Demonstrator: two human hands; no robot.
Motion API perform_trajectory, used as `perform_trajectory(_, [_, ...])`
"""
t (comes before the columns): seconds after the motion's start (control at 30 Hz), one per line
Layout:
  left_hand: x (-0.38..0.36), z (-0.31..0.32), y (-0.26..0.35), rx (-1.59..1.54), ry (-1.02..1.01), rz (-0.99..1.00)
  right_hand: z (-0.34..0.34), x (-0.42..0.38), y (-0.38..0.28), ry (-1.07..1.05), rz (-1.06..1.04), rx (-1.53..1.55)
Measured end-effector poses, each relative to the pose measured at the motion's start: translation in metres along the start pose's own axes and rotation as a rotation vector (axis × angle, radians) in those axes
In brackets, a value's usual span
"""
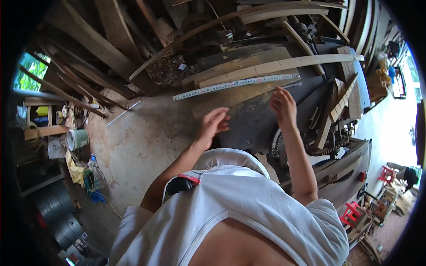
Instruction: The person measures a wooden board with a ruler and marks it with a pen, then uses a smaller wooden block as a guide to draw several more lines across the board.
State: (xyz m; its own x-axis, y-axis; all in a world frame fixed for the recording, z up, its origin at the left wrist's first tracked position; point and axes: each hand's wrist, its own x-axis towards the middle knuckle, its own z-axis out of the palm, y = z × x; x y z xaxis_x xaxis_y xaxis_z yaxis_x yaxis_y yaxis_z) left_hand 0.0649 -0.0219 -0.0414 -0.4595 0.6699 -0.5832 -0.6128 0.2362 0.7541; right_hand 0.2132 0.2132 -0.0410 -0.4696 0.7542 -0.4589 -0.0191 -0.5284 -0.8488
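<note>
A pale measuring tape point(235, 84), printed with numbers, stretches along a wooden board point(262, 91) on a dark worktable point(253, 126). My left hand point(214, 125) hovers in front of the board, fingers loosely bent and apart, with nothing visible in it. Close to the tape's right end is my right hand point(284, 106), its fingers half curled and spread, with no object seen between them. Just behind the tape lies a curved wooden strip point(275, 66) with pencil-like marks across it.
Short wooden pieces point(341, 99) are stacked at the right of the table, above a toothed wheel point(277, 144). Long planks point(95, 42) lean at the back left. A bucket point(77, 138) stands at the left, and red stools point(352, 214) are at the lower right.
</note>
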Motion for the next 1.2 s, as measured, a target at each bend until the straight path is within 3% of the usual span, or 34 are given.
perform_trajectory(0.03, [-0.003,-0.012,-0.001,0.178,0.045,0.103,-0.001,-0.002,0.008,-0.018,-0.056,-0.117])
perform_trajectory(0.1, [0.003,-0.05,-0.014,0.558,0.285,0.523,0.005,-0.003,0.03,0.003,-0.389,-0.491])
perform_trajectory(0.17, [-0.016,-0.044,0.023,0.811,0.627,0.752,0.019,-0.002,0.033,0.004,-0.723,-0.743])
perform_trajectory(0.23, [0.002,-0.061,0.027,0.858,0.703,0.826,0.033,0.009,0.039,-0.011,-0.608,-0.645])
perform_trajectory(0.3, [0.02,-0.085,0.022,0.902,0.78,0.916,0.046,0.014,0.036,0.0,-0.748,-0.744])
perform_trajectory(0.33, [0.029,-0.1,0.015,0.946,0.645,0.861,0.046,0.014,0.034,0.011,-0.752,-0.736])
perform_trajectory(0.4, [0.031,-0.108,0.013,0.969,0.471,0.636,0.046,0.012,0.034,0.06,-1.107,-1.04])
perform_trajectory(0.43, [0.027,-0.106,0.013,0.975,0.456,0.641,0.043,0.008,0.037,0.078,-1.103,-1.04])
perform_trajectory(0.53, [0.018,-0.094,0.004,0.998,0.393,0.689,0.03,-0.004,0.055,0.153,-0.766,-0.81])
perform_trajectory(0.57, [0.014,-0.092,-0.001,1.0,0.388,0.687,0.028,-0.007,0.061,0.158,-0.762,-0.811])
perform_trajectory(0.63, [0.006,-0.081,-0.003,0.841,0.35,0.576,0.025,-0.014,0.071,0.239,-0.007,-0.06])
perform_trajectory(0.67, [0.005,-0.081,-0.006,0.7,0.309,0.461,0.023,-0.017,0.076,0.25,0.041,0.019])
perform_trajectory(0.77, [-0.005,-0.065,-0.003,0.503,0.228,0.373,0.032,-0.03,0.058,0.135,0.167,0.043])
perform_trajectory(0.93, [-0.016,-0.041,0.011,0.506,0.076,0.343,0.024,-0.017,0.052,-0.006,0.243,-0.04])
perform_trajectory(1.03, [-0.015,-0.033,0.009,0.509,-0.021,0.389,0.019,-0.015,0.04,-0.11,0.266,0.223])
perform_trajectory(1.1, [-0.024,-0.027,0.016,0.557,-0.023,0.341,0.02,-0.026,0.02,-0.249,0.17,0.417])
perform_trajectory(1.17, [-0.036,-0.019,0.033,0.192,-0.146,-0.266,0.019,-0.03,0.013,-0.326,0.13,0.478])
perform_trajectory(1.2, [-0.038,-0.019,0.034,0.115,-0.243,-0.271,0.021,-0.034,0.002,-0.322,0.111,0.463])
